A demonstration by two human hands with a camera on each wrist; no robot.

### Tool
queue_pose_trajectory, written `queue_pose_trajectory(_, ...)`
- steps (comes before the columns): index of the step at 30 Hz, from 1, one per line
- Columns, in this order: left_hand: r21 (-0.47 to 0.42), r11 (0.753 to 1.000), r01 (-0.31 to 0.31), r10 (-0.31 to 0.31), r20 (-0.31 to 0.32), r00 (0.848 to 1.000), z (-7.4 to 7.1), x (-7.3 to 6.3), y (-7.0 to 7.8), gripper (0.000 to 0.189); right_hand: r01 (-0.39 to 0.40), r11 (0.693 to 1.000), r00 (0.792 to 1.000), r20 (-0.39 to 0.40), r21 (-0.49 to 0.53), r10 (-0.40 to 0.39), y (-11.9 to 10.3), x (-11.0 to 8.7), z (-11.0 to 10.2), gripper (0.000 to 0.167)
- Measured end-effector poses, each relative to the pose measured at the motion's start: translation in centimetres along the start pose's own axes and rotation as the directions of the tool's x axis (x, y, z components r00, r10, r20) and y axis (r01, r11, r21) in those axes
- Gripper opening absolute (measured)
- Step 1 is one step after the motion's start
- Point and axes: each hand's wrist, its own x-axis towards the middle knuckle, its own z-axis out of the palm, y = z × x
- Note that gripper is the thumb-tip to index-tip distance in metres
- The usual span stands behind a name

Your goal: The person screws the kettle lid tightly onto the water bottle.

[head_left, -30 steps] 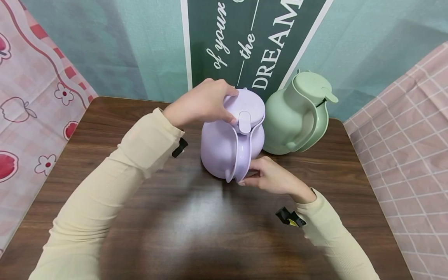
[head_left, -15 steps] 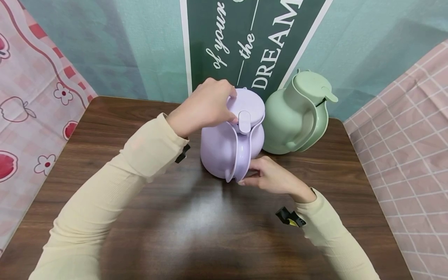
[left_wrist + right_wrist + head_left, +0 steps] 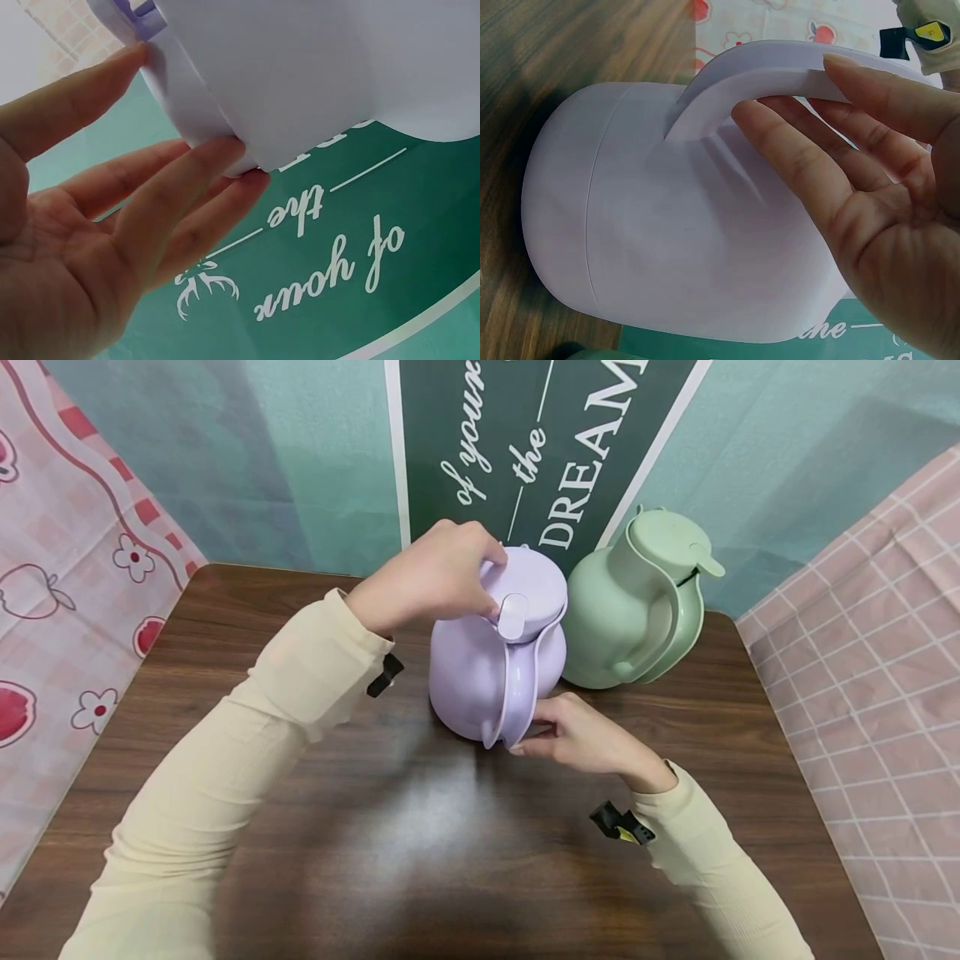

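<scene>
A lilac thermos jug (image 3: 467, 681) stands upright on the wooden table, its handle (image 3: 519, 693) facing me. My left hand (image 3: 427, 572) grips the left side of the round lid (image 3: 536, 581), thumb beside the lid's tab (image 3: 512, 616). In the left wrist view the fingertips curve round the edge of the lid (image 3: 187, 97). Low on the handle, my right hand (image 3: 581, 739) pinches it between thumb and fingers. The right wrist view has the jug's smooth body (image 3: 667, 210) below that hand (image 3: 877, 165).
Close behind the lilac jug on the right stands a green jug (image 3: 607, 618) of similar shape. A dark green lettered panel (image 3: 442, 452) hangs at the table's back edge. Patterned cloths (image 3: 885, 652) border both sides of the brown table (image 3: 420, 860).
The lid's tab has turned to the left, out of line with the handle. My left hand first shifted right along the lid, then came back left with it. The right hand stays put.
</scene>
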Motion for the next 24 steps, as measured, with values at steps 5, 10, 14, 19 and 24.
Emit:
queue_pose_trajectory(5,-0.005,1.000,-0.024,0.024,-0.017,1.000,-0.3,0.1,-0.5,0.032,0.000,1.000,1.000,0.001,0.003,0.000,0.0,0.1,-0.1,0.012)
queue_pose_trajectory(10,0.012,0.997,-0.079,0.080,-0.045,0.996,-0.3,0.2,-1.0,0.017,-0.003,1.000,1.000,0.002,0.002,0.003,-0.1,0.1,-0.1,0.012)
queue_pose_trajectory(14,0.019,0.996,-0.084,0.084,-0.039,0.996,-0.3,0.2,-1.3,0.031,-0.010,1.000,1.000,0.003,0.005,0.010,-0.1,0.1,0.0,0.012)
queue_pose_trajectory(19,0.011,0.998,-0.060,0.060,-0.033,0.998,-0.3,-0.1,-1.1,0.036,-0.008,1.000,1.000,0.001,0.006,0.008,-0.1,0.0,0.2,0.012)
queue_pose_trajectory(24,-0.010,1.000,-0.007,0.006,-0.022,1.000,-0.2,-0.8,-0.3,0.038,-0.002,1.000,1.000,-0.001,0.006,0.002,-0.1,0.0,0.3,0.012)
